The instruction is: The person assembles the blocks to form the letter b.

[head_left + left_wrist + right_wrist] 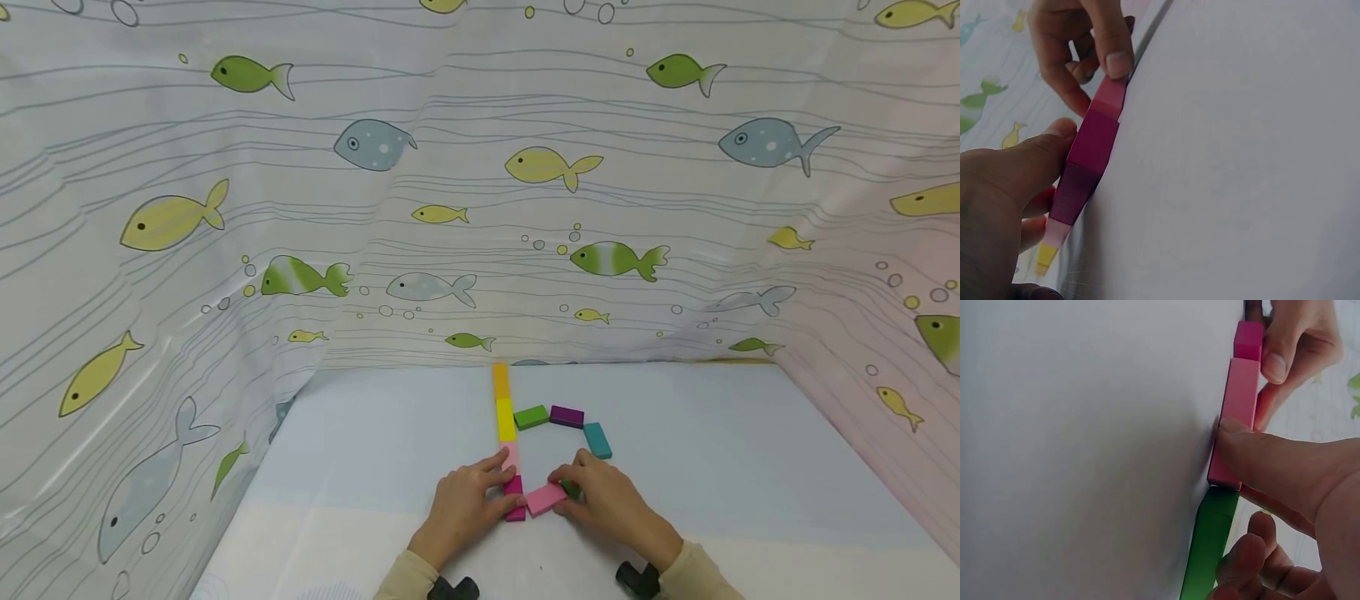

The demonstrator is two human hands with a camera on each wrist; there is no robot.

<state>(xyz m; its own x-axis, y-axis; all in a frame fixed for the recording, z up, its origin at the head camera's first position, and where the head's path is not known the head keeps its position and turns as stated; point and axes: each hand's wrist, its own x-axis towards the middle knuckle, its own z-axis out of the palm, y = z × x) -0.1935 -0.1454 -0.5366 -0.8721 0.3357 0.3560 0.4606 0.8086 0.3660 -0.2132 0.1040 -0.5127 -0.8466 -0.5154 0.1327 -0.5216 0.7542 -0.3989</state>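
Observation:
Flat coloured blocks lie on a white table [375, 467]. A line runs towards me: orange block [500, 380], yellow block [506, 419], pale pink block [512, 457], magenta block [515, 498]. My left hand [495, 487] holds the magenta block [1094, 140], thumb [1054, 134] against its side. My right hand [573, 496] pinches a pink block [545, 498] lying at an angle, one end against the magenta block. In the right wrist view my thumb [1260, 456] presses on the pink block [1241, 406]. A dark green block [1210, 544] lies partly under my right fingers.
A green block [531, 417], a purple block [566, 416] and a teal block [597, 440] curve from the yellow block round to my right hand. A curtain printed with fish [375, 208] walls the table at the back and on both sides.

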